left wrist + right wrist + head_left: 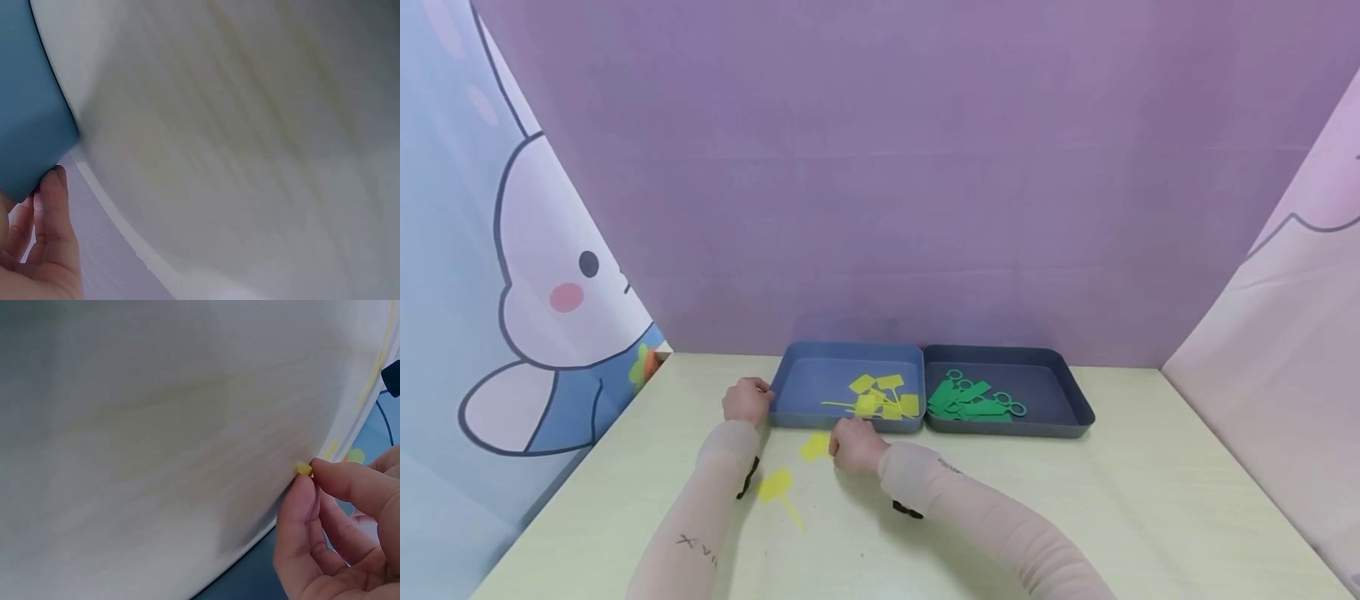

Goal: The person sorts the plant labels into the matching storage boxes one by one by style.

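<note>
My left hand (748,401) grips the left side of the blue tray (820,379); in the left wrist view its fingers lie at the tray's corner (37,144). With thumb and fingertips my right hand (857,446) pinches a yellow plant label (815,446) just in front of that tray. Only a small yellow end (304,469) shows between the fingertips in the right wrist view. Another yellow plant label (777,483), square-headed with a thin stem, lies on the table between the forearms. Several more yellow labels (867,406) are heaped in the blue tray's right part.
A dark grey tray (1045,387) adjoins the blue one on the right. In its left part lie several green tags with ring ends (977,408). Both trays stand at the back of the pale table (1150,483), before a purple cloth (910,208).
</note>
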The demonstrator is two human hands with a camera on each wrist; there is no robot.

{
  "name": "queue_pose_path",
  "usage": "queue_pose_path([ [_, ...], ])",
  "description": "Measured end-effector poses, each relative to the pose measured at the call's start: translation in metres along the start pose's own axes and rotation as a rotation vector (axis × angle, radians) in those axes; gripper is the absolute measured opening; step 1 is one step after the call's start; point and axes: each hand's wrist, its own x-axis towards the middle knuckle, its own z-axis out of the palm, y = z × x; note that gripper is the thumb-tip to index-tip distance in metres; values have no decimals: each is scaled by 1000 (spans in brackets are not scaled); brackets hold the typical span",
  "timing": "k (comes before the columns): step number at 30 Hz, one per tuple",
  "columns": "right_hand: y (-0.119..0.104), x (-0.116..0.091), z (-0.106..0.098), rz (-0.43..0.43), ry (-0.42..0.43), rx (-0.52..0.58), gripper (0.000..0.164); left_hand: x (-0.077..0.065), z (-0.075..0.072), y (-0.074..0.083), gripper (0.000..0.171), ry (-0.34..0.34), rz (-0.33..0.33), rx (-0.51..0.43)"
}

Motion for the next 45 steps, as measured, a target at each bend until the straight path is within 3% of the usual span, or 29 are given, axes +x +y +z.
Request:
queue_pose_path([
  [15,3,1,1,19,-14,30,21,1,1,-2,22,-7,-14,4],
  [32,6,1,-2,-54,6,26,22,1,3,-2,22,-10,-27,-11],
  [45,2,-3,-20,-41,0,96,24,0,2,-2,22,-4,-13,-16],
])
